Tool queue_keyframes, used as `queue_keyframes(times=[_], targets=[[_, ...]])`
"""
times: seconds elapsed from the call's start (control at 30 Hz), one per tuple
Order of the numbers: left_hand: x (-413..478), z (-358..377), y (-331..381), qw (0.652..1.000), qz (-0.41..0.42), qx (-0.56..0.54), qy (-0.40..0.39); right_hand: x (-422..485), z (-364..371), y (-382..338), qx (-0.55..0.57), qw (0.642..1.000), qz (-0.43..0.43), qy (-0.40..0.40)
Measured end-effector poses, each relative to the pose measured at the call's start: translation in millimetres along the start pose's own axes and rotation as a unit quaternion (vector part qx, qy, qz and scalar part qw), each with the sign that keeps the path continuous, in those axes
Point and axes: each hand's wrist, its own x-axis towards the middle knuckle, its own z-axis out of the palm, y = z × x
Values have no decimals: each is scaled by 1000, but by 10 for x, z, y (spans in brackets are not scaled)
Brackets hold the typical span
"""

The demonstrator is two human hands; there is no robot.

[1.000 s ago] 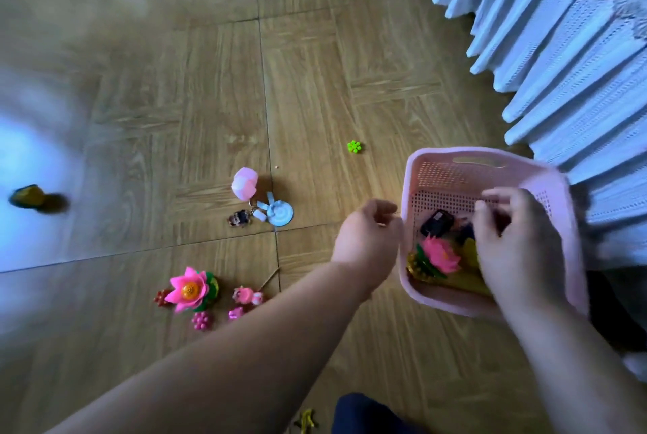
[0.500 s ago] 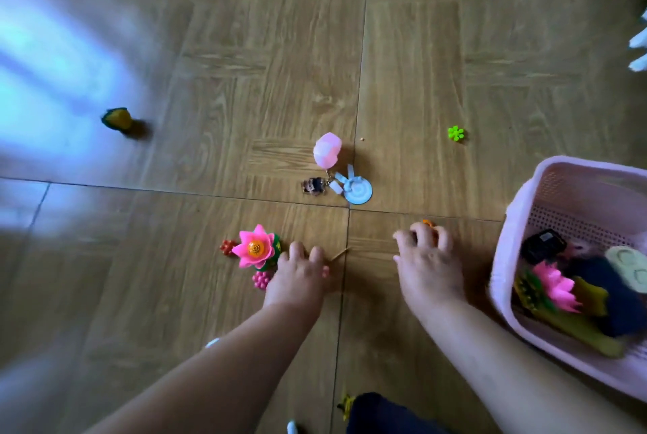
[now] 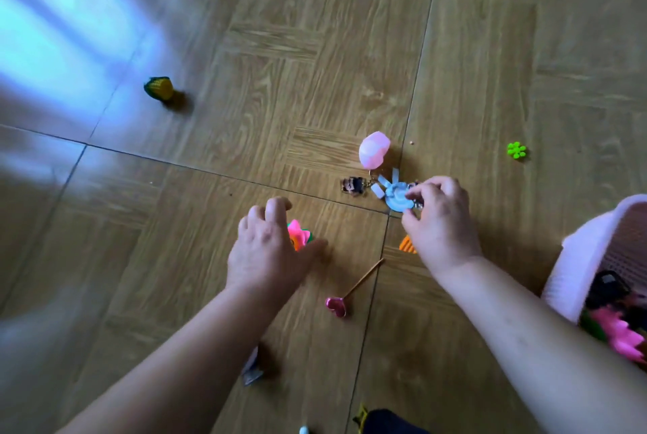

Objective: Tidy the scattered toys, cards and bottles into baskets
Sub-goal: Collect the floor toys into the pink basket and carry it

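On the wooden floor, my left hand (image 3: pixel 268 248) arches over a pink lotus flower toy (image 3: pixel 298 237), fingers and thumb curled round it. My right hand (image 3: pixel 442 220) pinches the rim of a pale blue disc keychain (image 3: pixel 395 198). Chained to the disc are a pink egg-shaped charm (image 3: pixel 374 150) and a small dark figure charm (image 3: pixel 353 186). The pink basket (image 3: pixel 588 251) stands at the right edge; it holds another pink flower (image 3: pixel 621 334) and dark toys.
A toy corn cob (image 3: pixel 159 88) lies far left and a small green flower (image 3: pixel 516 150) far right. An orange ridged piece (image 3: pixel 408 245) sits under my right wrist. A heart-tipped stick (image 3: pixel 338 306) lies between my arms. A grey scrap (image 3: pixel 252 374) peeks from under my left forearm.
Both hands left the basket and came down to the floor. The left moved over the lotus flower; the right reached forward from near the orange piece to the blue keychain.
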Motion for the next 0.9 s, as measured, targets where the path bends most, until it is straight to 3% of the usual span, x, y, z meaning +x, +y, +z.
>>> queue_keyframes(times=[0.13, 0.3, 0.43, 0.53, 0.63, 0.8, 0.9], targets=[[103, 154, -122, 992, -31, 85, -92, 401, 28, -137, -51, 995, 47, -69], [133, 187, -93, 990, -35, 89, -102, 846, 85, -417, -62, 995, 49, -61], [114, 139, -62, 991, -69, 63, -96, 1008, 114, -675, -147, 982, -8, -115], [115, 59, -1, 994, -98, 1, -58, 947, 195, -658, -110, 986, -21, -122], [156, 20, 125, 985, -111, -134, -17, 749, 136, -556, -48, 992, -35, -112], [193, 161, 566, 947, -117, -299, 3, 354, -145, -88, 0, 990, 34, -136], [158, 239, 856, 941, -93, -325, -13, 140, -344, 177, 51, 992, 88, -80]])
